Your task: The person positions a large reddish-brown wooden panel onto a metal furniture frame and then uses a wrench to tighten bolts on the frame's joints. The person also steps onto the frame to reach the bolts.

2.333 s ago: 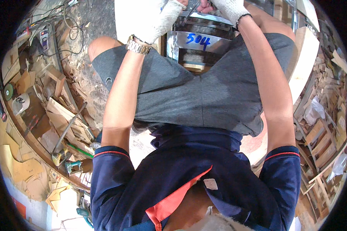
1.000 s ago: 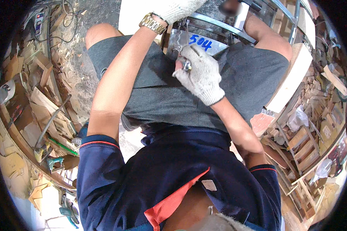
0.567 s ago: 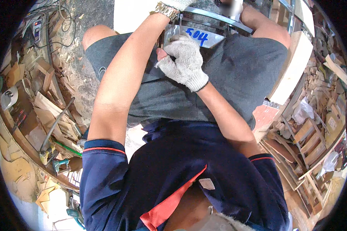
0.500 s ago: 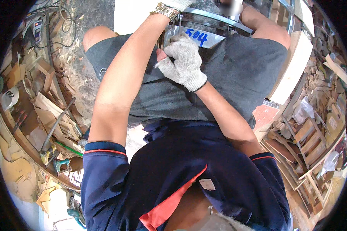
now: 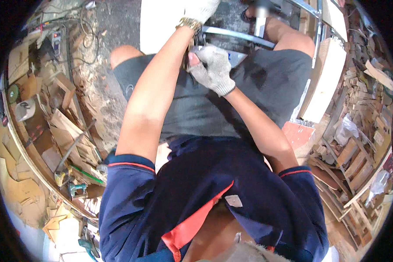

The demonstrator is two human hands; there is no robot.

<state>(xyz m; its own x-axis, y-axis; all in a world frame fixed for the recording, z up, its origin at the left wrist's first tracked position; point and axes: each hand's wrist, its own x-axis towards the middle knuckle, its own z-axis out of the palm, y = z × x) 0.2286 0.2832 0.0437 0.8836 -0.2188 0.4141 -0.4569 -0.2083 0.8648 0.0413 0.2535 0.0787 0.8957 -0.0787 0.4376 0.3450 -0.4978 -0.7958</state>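
Observation:
My left hand (image 5: 201,9), in a pale knit glove with a gold-coloured watch (image 5: 188,23) at the wrist, reaches up to the top edge. Its fingers run out of view there. Below it, my right hand (image 5: 214,70) wears a similar glove with the thumb tip bare. Its fingers are curled closed around something dark and narrow that I cannot make out. Beyond the hands, a silver metal bar (image 5: 240,36) crosses between my knees. A silver plate with blue marking (image 5: 237,58) is partly hidden behind my right hand.
A white panel (image 5: 159,26) lies beyond my left knee. A white-faced board (image 5: 322,83) stands beside my right leg. Wood offcuts (image 5: 358,105) pile up at right. On the left are scrap wood, cables (image 5: 89,39) and a teal power tool (image 5: 77,189).
The view has shifted, so the surroundings sit differently. My right hand now covers more of the silver plate and sits closer under my left wrist. Its fingers stay curled.

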